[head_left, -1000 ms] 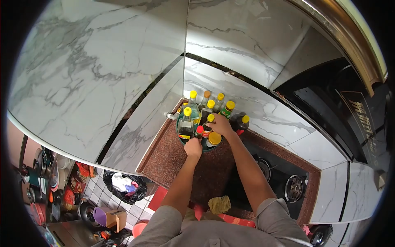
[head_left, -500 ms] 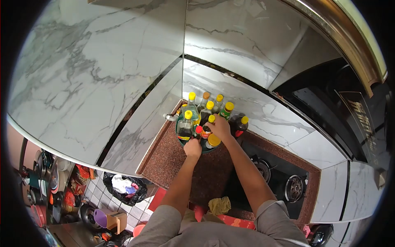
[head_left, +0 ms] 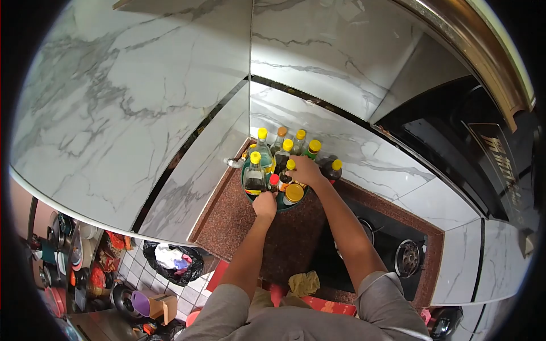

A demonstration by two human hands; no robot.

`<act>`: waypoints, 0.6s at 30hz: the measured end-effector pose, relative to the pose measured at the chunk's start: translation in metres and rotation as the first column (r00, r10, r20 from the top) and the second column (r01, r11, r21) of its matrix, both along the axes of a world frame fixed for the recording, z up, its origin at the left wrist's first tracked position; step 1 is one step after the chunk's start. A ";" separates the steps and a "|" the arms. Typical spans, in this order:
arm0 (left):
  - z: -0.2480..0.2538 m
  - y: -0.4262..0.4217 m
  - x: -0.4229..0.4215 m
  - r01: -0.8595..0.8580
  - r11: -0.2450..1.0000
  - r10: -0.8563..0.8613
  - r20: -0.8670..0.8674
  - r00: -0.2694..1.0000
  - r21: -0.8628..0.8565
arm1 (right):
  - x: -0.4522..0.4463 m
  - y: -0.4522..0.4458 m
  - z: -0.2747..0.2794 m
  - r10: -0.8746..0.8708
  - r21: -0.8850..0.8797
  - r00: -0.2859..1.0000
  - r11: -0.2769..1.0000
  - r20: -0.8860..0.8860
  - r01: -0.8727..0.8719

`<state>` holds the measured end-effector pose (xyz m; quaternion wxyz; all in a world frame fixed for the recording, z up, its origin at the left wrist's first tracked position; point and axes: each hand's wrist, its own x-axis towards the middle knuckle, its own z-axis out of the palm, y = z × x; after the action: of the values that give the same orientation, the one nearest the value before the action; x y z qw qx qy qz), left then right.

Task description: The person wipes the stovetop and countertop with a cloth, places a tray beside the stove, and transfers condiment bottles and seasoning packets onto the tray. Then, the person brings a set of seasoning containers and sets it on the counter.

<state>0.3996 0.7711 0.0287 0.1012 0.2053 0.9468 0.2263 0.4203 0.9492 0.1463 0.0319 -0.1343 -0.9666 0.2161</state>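
Nearest the person's body, a crumpled yellowish cloth lies at the near edge of the reddish-brown stone countertop. Farther in, the left hand is the nearer of the two, its fingers bunched narrow at the near rim of a round green tray. The small red-capped bottle is directly off them at one o'clock, upright, its lower part hidden by the hand; whether the fingers grip the glass, the rim or both, I cannot tell. At about three o'clock from that bottle, and slightly nearer the body, sits a yellow-lidded jar, just beside it. Past the jar, the right hand comes in from four o'clock, thumb and fingers closed around the neck of a small yellow-capped bottle. That bottle's long axis is also upright; its body drops toward eight o'clock from the fingertips, between the hands and at one o'clock from the red cap. A clear yellow-capped bottle stands at eleven o'clock from the left hand. Behind, at twelve, a dark yellow-capped bottle stands among other bottles, while a dark bottle is apart from the tray, at three o'clock from the right hand.
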 end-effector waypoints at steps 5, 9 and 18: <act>-0.012 0.000 -0.001 0.006 0.999 -0.004 -0.035 0.999 0.047 | 0.017 0.005 0.002 -0.037 -0.206 0.996 0.977 0.081 0.053; -0.010 -0.002 -0.001 0.001 0.999 0.001 -0.031 1.000 0.049 | 0.050 0.013 -0.029 -0.167 0.061 0.985 0.984 0.047 0.164; -0.006 0.000 0.000 0.002 1.000 -0.002 -0.010 1.000 0.014 | 0.071 0.022 -0.065 -0.222 0.086 0.968 0.969 -0.119 0.233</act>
<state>0.3999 0.7706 0.0230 0.0954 0.2082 0.9455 0.2316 0.4913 0.9711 0.0818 0.1154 -0.2309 -0.9511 0.1698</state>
